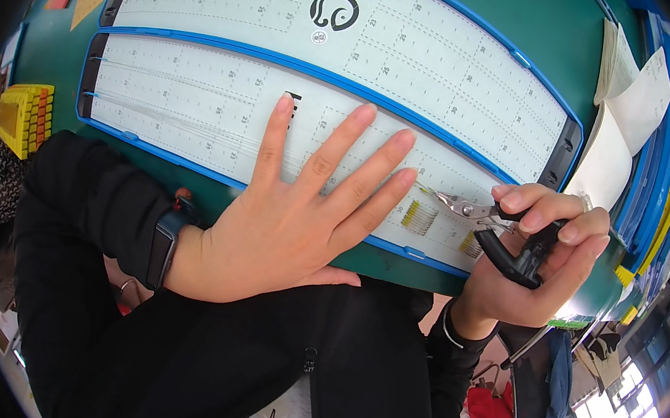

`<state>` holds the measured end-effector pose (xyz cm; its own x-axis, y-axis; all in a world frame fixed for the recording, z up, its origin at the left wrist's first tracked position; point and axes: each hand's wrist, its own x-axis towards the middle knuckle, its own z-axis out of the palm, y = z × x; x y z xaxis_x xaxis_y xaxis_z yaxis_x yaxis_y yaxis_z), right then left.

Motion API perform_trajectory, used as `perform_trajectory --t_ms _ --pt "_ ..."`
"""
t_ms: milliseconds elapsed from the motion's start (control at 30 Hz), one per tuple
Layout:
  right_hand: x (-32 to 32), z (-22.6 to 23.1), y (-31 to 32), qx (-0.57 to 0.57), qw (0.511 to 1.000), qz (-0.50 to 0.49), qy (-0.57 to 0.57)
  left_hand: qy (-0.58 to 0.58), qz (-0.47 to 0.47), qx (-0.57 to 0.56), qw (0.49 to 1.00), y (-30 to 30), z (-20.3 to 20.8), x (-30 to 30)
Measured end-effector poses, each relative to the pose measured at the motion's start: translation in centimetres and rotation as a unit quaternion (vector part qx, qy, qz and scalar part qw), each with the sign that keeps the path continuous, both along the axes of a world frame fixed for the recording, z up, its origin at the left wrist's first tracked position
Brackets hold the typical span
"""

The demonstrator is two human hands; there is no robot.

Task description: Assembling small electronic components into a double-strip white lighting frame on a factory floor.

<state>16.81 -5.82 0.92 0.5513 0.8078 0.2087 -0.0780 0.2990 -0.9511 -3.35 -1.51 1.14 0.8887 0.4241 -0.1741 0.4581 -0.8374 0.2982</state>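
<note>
Pliers [468, 209] sit snug in the right hand [556, 299], by the blue-framed box's [448, 38] near right corner; left hand [281, 224] is spread wide over it; yellow pieces [418, 217] close by.

Past your left hand [286, 212], the far board [447, 50] has a black sign [335, 10] and tiny numbers [355, 57]; the board under it [154, 75] has numbers and black print [294, 111].

The left hand [286, 212] is palm down across the worktop's [68, 46] near edge, fingers spread away from the body, thumb [332, 276] pointing right. The right hand [536, 260], near that edge's right end, curls its fingers into a grip. Both forearms [102, 203] wear black sleeves.
</note>
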Motion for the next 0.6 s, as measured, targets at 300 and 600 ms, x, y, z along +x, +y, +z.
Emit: perform_trajectory --t_ms 300,600 --pt "0.78 0.14 -0.39 -0.006 1.000 -0.026 -0.012 0.002 -0.001 0.000 1.000 -0.02 0.04 0.04" --pt "-0.02 0.86 -0.06 -0.033 0.998 -0.041 -0.044 -0.004 0.004 -0.004 1.000 0.00 0.20 0.04"
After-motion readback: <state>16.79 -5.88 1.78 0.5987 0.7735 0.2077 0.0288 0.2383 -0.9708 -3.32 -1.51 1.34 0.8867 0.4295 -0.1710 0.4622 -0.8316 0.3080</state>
